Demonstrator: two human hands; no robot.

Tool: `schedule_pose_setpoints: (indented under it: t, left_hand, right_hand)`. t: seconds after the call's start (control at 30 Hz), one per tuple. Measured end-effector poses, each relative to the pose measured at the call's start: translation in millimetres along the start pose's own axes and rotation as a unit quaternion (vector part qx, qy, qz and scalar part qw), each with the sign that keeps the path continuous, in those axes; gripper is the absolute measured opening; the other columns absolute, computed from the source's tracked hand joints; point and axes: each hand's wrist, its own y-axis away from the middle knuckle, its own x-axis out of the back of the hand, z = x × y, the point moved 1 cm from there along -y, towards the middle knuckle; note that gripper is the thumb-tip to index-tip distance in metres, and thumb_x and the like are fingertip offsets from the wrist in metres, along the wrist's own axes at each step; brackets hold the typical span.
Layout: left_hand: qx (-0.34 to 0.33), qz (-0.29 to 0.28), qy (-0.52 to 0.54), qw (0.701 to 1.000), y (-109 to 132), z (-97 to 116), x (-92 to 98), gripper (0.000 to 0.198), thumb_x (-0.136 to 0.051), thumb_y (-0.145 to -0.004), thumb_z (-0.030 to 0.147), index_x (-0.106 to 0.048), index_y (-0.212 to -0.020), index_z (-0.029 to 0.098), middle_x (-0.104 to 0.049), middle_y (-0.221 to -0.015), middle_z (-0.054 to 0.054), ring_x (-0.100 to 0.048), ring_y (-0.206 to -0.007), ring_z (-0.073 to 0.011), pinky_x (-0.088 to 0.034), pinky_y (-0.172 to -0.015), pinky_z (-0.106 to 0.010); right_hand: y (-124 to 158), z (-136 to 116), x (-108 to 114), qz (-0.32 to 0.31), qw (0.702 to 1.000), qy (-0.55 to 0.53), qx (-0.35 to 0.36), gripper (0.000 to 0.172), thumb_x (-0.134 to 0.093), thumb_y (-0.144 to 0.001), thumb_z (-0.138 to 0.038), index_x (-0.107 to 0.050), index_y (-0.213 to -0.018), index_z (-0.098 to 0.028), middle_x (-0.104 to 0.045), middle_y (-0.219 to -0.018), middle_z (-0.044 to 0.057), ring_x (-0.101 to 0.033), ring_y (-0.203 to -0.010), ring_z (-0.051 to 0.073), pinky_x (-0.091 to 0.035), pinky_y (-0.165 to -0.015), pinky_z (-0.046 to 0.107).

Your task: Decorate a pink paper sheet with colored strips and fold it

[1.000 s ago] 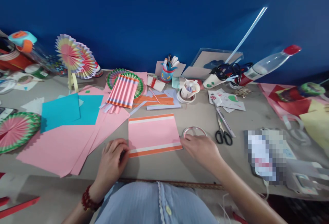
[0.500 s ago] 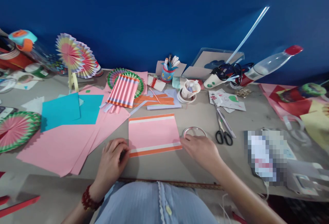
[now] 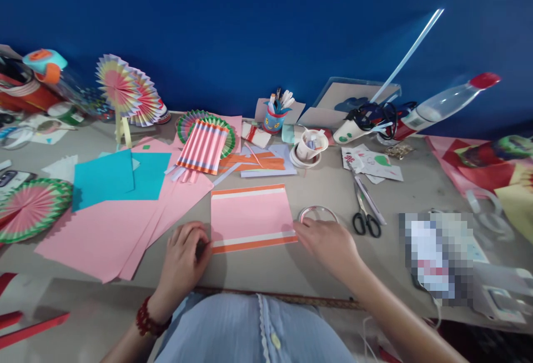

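A pink sheet [image 3: 252,214] lies at twelve o'clock, apparently being steadied: curled left hand [image 3: 185,252] at its eight, right hand [image 3: 330,243] at four, any pinch impossible to tell. Next move likely calls for level edges.

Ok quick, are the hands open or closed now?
Left hand: curled at the left edge of the pink sheet; can't tell if its grip is closed.
Right hand: at the sheet's right edge; can't tell either.

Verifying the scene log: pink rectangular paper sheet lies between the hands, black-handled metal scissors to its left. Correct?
Not left: the head view shows the black-handled metal scissors to the right of the pink rectangular paper sheet. The rest holds.
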Motion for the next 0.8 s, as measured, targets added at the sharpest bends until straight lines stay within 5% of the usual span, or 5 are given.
schedule_pose_setpoints:
  t: [0.37, 0.63, 0.8]
  left_hand:
    - [-0.005, 0.033, 0.066, 0.997, -1, -1, 6.8, 0.004, -0.051, -0.092, 0.018, -0.054, -0.093, 0.02, -0.062, -0.105, -0.009, -0.058, -0.101, -0.0228, -0.048, -0.088, -0.039]
    - [-0.243, -0.117, 0.069, 0.96, -25, 29, 17.5, 0.034, -0.042, -0.096, 0.011, -0.059, -0.124, 0.022, -0.067, -0.118, -0.008, -0.058, -0.109, -0.0213, -0.047, -0.096, -0.039]
    - [-0.411, -0.154, 0.051, 0.897, -67, 67, -17.5, 0.028, -0.042, -0.101, 0.017, -0.064, -0.119, 0.02, -0.068, -0.12, -0.007, -0.06, -0.107, -0.018, -0.046, -0.098, -0.035]
  right_hand:
    - [0, -2, 2, 0.008, 1.0, 0.002, -0.005, 0.018, -0.05, -0.095, -0.019, -0.068, -0.096, -0.024, -0.071, -0.086, 0.003, -0.062, -0.065, 0.015, -0.016, -0.053, 0.032]
    - [0, -3, 1, 0.018, 1.0, 0.0, -0.004, 0.02, -0.05, -0.094, -0.017, -0.068, -0.095, -0.023, -0.071, -0.084, 0.004, -0.062, -0.064, 0.016, -0.017, -0.053, 0.031]
    - [0, -3, -2, 0.036, 0.999, 0.006, -0.005, 0.019, -0.049, -0.093, -0.014, -0.067, -0.089, -0.021, -0.07, -0.081, 0.005, -0.061, -0.062, 0.016, -0.016, -0.053, 0.031]
